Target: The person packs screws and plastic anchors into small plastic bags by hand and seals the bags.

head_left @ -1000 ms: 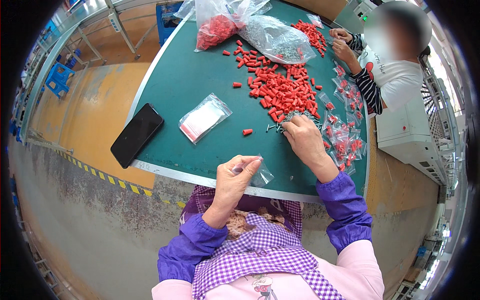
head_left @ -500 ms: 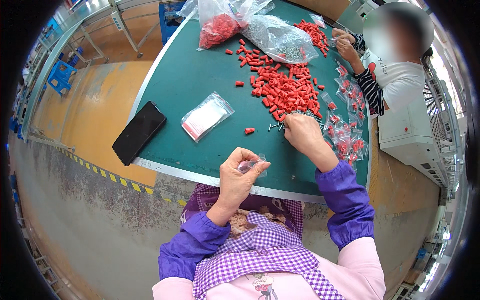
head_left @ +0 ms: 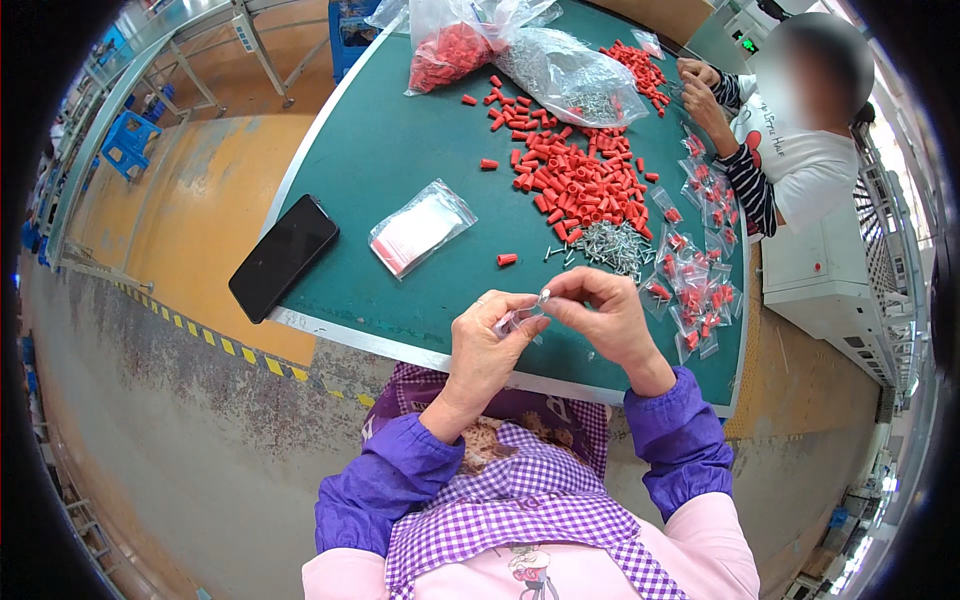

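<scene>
Near the table's front edge, my left hand [head_left: 487,342] pinches a small clear plastic bag [head_left: 512,320] between thumb and fingers. My right hand [head_left: 608,322] meets it from the right, thumb and forefinger closed on a small silvery screw [head_left: 543,297] at the bag's upper edge. How many screws are in that pinch I cannot make out. Just beyond my right hand lies a heap of loose screws [head_left: 612,247]. It borders a large pile of red tapered plastic plugs [head_left: 575,180]. One red plug [head_left: 507,260] lies apart, nearer my left hand.
A black phone [head_left: 284,258] and a packet of flat bags [head_left: 422,228] lie left on the green table [head_left: 350,150]. Filled small bags [head_left: 695,290] line the right side. Large bags of red plugs [head_left: 450,55] and screws [head_left: 570,80] stand behind. Across the right edge a co-worker's hands [head_left: 700,90] work.
My right hand has come back from the screw heap toward me and left, bringing a screw to the small bag. My left hand still holds the bag, slightly farther right.
</scene>
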Action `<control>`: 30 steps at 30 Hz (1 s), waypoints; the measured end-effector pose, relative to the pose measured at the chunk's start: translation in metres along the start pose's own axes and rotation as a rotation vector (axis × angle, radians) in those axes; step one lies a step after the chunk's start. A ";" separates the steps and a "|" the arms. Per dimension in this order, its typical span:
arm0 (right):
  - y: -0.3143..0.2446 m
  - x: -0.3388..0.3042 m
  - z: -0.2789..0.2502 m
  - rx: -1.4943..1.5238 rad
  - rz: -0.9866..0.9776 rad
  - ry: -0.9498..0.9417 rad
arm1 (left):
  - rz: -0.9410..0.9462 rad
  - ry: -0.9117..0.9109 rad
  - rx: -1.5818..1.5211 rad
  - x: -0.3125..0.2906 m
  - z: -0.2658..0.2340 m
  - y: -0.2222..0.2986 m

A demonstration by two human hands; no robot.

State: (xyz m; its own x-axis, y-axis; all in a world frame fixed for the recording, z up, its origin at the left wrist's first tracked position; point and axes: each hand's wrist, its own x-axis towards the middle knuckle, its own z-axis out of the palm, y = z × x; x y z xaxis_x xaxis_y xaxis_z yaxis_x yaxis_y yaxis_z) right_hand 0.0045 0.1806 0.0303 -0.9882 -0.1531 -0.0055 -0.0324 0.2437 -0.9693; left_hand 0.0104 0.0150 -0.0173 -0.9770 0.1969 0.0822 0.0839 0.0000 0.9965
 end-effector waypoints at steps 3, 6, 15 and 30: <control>-0.008 -0.001 0.001 -0.163 -0.041 -0.070 | 0.003 0.032 0.063 0.001 0.001 0.004; -0.009 -0.001 0.001 -0.280 -0.156 -0.097 | 0.063 0.012 0.101 0.001 0.000 0.004; -0.020 -0.008 0.013 -0.467 -0.202 -0.172 | 0.164 0.033 0.126 0.001 0.000 0.005; 0.021 0.053 0.027 -0.910 -0.607 0.063 | -0.249 0.012 -0.292 0.000 -0.020 0.007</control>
State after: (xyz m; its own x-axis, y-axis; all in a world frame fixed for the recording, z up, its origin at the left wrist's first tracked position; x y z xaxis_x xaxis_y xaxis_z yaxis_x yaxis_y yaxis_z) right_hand -0.0446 0.1517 0.0027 -0.7752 -0.4438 0.4496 -0.5895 0.7640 -0.2622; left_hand 0.0068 -0.0048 -0.0096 -0.9628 0.2142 -0.1647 -0.2141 -0.2328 0.9487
